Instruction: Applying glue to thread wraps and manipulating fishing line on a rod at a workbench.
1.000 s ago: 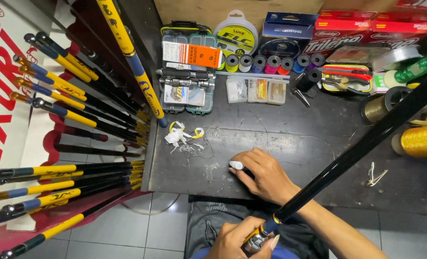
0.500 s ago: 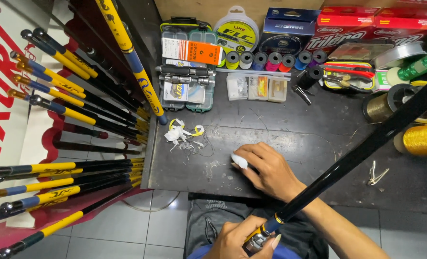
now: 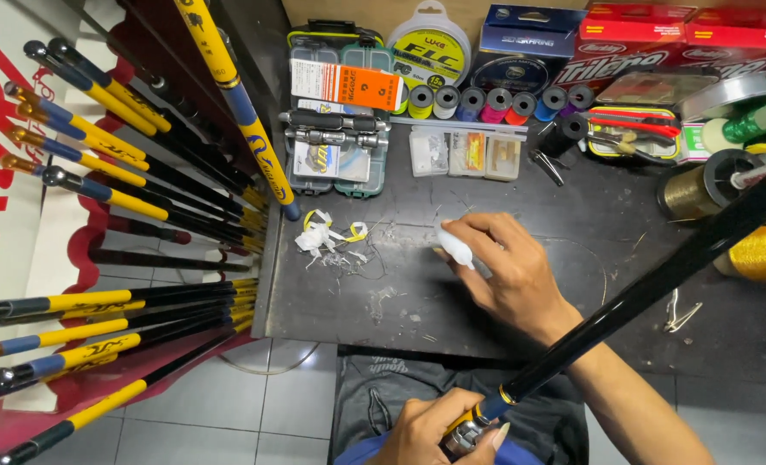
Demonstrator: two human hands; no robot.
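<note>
The right hand (image 3: 508,275) has its grip closed on a small white bottle (image 3: 457,248), maybe glue, low over the dark worktop (image 3: 400,301). The left hand (image 3: 434,430) grips the black rod (image 3: 641,293) at its bottom end.

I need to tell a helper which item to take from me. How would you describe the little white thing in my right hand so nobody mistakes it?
On the dark workbench, right of the white scraps, the right hand pinches a small white bottle. It is plain, unlike the coloured thread spools behind.
</note>
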